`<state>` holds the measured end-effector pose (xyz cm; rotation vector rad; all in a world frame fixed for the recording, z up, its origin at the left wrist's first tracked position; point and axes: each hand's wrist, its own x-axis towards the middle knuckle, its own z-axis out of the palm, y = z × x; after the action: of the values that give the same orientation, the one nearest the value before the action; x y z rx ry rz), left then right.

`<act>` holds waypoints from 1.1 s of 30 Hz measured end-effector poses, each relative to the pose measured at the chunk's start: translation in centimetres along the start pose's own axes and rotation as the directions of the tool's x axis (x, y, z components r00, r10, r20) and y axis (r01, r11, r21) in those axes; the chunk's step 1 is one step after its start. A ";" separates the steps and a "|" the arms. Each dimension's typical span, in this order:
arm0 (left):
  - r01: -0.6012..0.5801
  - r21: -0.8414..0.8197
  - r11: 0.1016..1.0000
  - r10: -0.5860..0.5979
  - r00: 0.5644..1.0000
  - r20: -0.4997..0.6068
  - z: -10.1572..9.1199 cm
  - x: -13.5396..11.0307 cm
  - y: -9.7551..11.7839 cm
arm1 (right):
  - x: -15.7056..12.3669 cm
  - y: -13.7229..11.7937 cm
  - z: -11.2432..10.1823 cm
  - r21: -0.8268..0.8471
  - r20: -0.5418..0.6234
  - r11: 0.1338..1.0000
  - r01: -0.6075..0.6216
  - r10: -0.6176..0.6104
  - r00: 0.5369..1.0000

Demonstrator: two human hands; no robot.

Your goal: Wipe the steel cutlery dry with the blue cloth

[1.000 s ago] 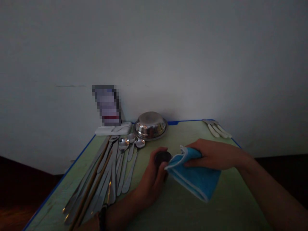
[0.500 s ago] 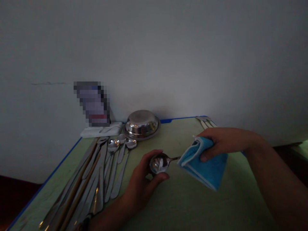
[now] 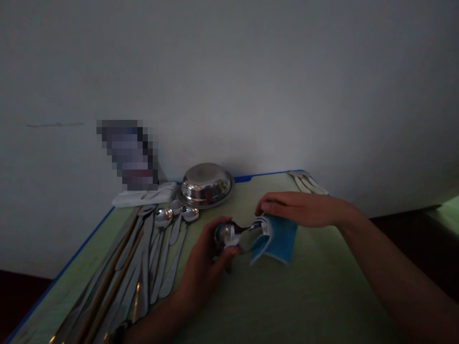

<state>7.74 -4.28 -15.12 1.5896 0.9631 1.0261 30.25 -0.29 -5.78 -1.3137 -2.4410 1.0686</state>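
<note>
My left hand [image 3: 208, 253] is closed around the bowl of a shiny metal spoon [image 3: 226, 234], its thumb and fingers on the rim. The spoon's handle points right, and its far part is hidden in a folded blue cloth [image 3: 281, 239] with a pale edge. My right hand [image 3: 290, 208] grips that cloth from above, around the handle. To the left of my left hand, several metal spoons [image 3: 190, 214] lie on the green table with other long-handled cutlery [image 3: 122, 272], some of it brown or gold.
An upturned metal bowl [image 3: 206, 184] stands at the back of the table [image 3: 287, 306]. Left of it are a white folded cloth or tray [image 3: 143, 195] and a blurred-out upright panel [image 3: 127, 155]. Several forks [image 3: 306, 182] lie at the back right, by the wall [image 3: 229, 86].
My right hand and the cloth have moved left along the spoon's handle, closer to its bowl. My left hand keeps its hold. The view has turned slightly right.
</note>
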 end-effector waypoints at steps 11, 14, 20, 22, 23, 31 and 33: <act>0.032 -0.088 0.996 -0.029 0.999 0.031 0.3 0.0 0.2 | 0.3 0.8 0.0 -0.243 0.186 0.968 0.057 -0.011 0.983; 0.028 0.022 0.999 -0.029 0.997 0.065 0.2 0.0 0.1 | 0.4 0.0 0.4 -0.195 0.215 0.976 0.093 -0.050 0.975; -0.039 0.173 0.984 0.026 0.997 0.078 0.2 -0.3 0.5 | 0.6 -1.3 1.0 -0.184 0.244 0.973 0.137 -0.090 0.966; -0.045 0.152 0.987 0.034 0.997 0.073 0.2 -0.3 0.6 | 0.4 -0.9 0.6 -0.172 0.267 0.978 0.114 -0.065 0.961; -0.044 0.139 0.989 0.035 0.997 0.070 0.2 -0.3 0.7 | 0.3 -0.6 0.3 -0.167 0.275 0.981 0.098 -0.049 0.960; -0.013 0.172 0.985 0.019 0.999 -0.030 -0.3 -0.3 1.3 | -0.9 -1.1 -0.9 -0.199 0.141 0.975 0.101 -0.073 0.987; -0.040 0.192 0.981 0.051 0.997 -0.051 -0.5 -0.3 2.3 | -1.1 -2.0 -1.0 -0.202 0.072 0.974 0.103 -0.090 0.993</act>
<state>7.46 -4.86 -12.85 1.7550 1.0947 1.0397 30.03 -1.41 -3.55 -1.2186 -2.6928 0.8655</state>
